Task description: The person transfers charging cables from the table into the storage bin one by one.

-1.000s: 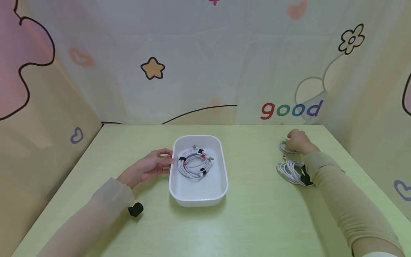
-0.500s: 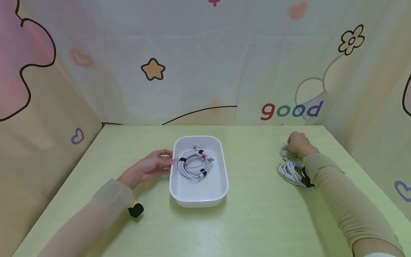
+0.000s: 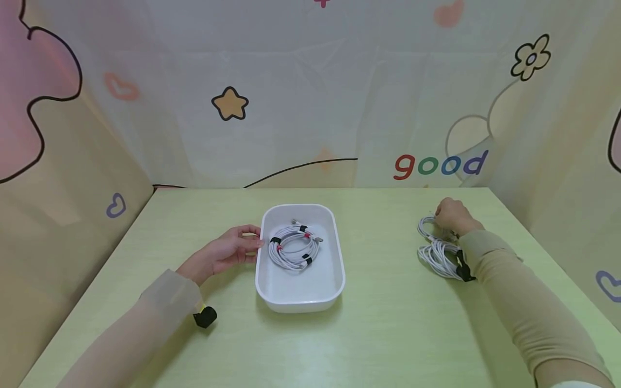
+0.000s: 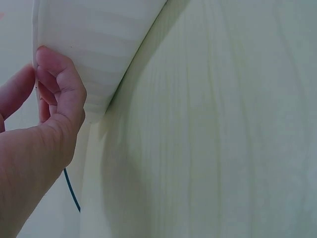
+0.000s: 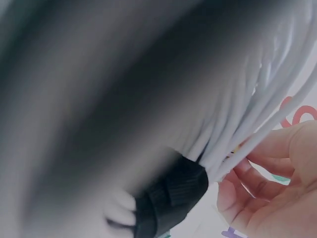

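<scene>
A white plastic bin (image 3: 303, 289) stands mid-table in the head view, holding coiled white cable (image 3: 289, 264) with black and red ties. My left hand (image 3: 228, 250) pinches its left rim; in the left wrist view the thumb and fingers (image 4: 62, 74) lie either side of that rim. At the far right, my right hand (image 3: 455, 216) grips a small coil of white cable (image 3: 420, 230), part of which the hand hides. Just in front lies a thicker white cable bundle (image 3: 439, 260) with a black strap (image 3: 464, 267). That bundle and strap (image 5: 173, 198) block much of the right wrist view.
The pale green table (image 3: 378, 334) ends at a printed curtain (image 3: 301, 124) behind and at both sides. A small black block (image 3: 205, 317) shows beneath the left sleeve, by the forearm.
The small cable coil by my right hand has shifted slightly left and tilted up, its loop now overlapping the thicker bundle's back edge. My left hand and the bin stay put.
</scene>
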`<state>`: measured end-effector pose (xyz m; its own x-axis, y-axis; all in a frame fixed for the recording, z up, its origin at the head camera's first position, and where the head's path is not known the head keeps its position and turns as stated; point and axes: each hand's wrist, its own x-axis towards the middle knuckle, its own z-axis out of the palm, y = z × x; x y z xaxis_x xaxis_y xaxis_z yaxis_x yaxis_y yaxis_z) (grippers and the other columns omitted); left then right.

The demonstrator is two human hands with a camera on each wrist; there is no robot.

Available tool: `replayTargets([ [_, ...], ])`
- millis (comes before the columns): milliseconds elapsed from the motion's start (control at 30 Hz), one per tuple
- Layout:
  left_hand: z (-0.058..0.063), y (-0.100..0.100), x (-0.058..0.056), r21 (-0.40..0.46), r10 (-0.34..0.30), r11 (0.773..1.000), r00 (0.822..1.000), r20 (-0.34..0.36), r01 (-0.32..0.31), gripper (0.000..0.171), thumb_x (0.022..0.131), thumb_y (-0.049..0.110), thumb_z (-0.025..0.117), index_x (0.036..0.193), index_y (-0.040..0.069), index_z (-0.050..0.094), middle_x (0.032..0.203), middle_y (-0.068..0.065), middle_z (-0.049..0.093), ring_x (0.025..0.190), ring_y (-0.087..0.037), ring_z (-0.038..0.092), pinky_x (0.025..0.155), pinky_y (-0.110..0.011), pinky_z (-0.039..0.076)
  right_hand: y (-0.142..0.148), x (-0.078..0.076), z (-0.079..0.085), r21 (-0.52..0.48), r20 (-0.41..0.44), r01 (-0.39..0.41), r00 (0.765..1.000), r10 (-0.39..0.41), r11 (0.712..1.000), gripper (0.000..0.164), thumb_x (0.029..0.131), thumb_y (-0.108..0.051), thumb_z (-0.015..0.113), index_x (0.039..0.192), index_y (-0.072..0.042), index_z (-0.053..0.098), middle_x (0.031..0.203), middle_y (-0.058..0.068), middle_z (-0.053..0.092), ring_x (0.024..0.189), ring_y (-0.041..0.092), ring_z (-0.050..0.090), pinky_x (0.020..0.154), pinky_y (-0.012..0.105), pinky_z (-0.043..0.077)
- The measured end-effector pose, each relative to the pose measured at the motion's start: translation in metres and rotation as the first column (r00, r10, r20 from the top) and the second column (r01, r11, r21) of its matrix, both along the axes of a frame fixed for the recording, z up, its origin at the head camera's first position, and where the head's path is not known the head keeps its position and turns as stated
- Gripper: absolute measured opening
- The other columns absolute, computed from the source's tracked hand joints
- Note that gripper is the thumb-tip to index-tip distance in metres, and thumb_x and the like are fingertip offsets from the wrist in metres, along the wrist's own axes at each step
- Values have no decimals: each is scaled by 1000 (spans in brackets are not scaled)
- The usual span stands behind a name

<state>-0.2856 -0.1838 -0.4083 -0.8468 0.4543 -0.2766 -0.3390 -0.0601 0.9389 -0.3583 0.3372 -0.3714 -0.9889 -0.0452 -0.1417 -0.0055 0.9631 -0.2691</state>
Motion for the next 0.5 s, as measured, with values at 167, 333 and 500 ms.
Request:
replayTargets([
  [167, 0, 0, 0, -5, -4, 1000, 1000, -7, 4, 35, 95, 1, 54, 125, -1, 36, 92, 0, 65, 86, -12, 65, 79, -33, 56, -1, 5, 6, -12, 21, 7, 1000, -7, 1000, 32, 86, -2, 45, 110, 15, 58, 111, 33, 59, 84, 34, 54, 65, 36, 49],
  [333, 1, 0, 0, -16, -5, 1000, 1000, -4, 5, 36, 95, 2, 55, 126, -1, 36, 96, -2, 63, 86, -12, 65, 81, -34, 57, 2, 5, 7, -25, 30, -4, 1000, 4, 1000, 35, 84, -1, 44, 113, 16, 55, 112, 34, 57, 78, 31, 54, 55, 28, 46],
  [500, 1, 0, 0, -11, -14, 1000, 1000, -8, 14, 34, 96, 1, 53, 125, -1, 37, 96, -3, 62, 85, -13, 65, 83, -36, 57, 1, 7, 12, -42, 26, -13, 1000, 14, 999, 34, 83, -1, 48, 111, 16, 56, 108, 33, 58, 71, 27, 55, 53, 27, 47],
])
